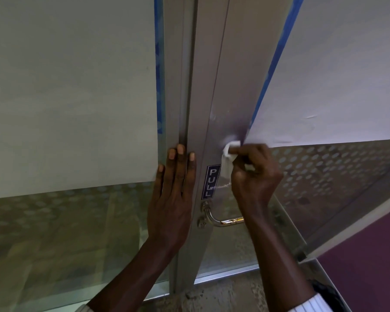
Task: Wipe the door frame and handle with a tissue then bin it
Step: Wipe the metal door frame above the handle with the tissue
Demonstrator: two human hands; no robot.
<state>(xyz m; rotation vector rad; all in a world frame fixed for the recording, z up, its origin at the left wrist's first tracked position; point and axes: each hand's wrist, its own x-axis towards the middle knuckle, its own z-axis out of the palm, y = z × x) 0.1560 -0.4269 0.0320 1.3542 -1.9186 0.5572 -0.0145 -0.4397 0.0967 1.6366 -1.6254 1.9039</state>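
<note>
A grey metal door frame [225, 86] runs up the middle of the view between two glass panels. My right hand [254, 174] is closed on a white tissue [227, 161] and presses it against the frame just above a dark "PULL" label [211, 182]. A wet smear shows on the metal above the tissue. My left hand [175, 190] lies flat with fingers spread on the fixed post at the left of the door gap. The chrome handle [221, 218] sits below the label, partly hidden behind my right wrist.
Frosted glass panels [72, 93] with a dotted lower band and blue edge tape flank the frame. The right door leaf [338, 82] angles toward me. A purple floor area [365, 266] lies at the lower right, speckled flooring below the door.
</note>
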